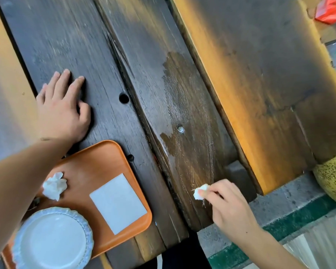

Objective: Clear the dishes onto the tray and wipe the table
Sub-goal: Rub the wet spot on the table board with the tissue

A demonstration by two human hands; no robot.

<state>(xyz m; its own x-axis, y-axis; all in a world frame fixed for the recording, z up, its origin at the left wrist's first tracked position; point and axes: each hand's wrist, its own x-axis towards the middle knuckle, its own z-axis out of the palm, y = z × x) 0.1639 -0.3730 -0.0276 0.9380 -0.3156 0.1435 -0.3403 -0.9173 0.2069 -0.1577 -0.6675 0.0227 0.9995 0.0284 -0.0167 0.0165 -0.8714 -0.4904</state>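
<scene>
— What do you see around you?

— I see a big dark wood table (70, 35) made of thick planks. It has small round holes (124, 98) in it. Beside it is a wood bench (260, 78) with warm yellow light on its edges.

— And the floor?

— I see grey stone floor (279, 202) with a green stripe (299, 212) on it. A yellow speckled thing (332, 177) sits at the right edge. Something red (330, 10) is in the top right corner, too blurry for me to tell.
</scene>
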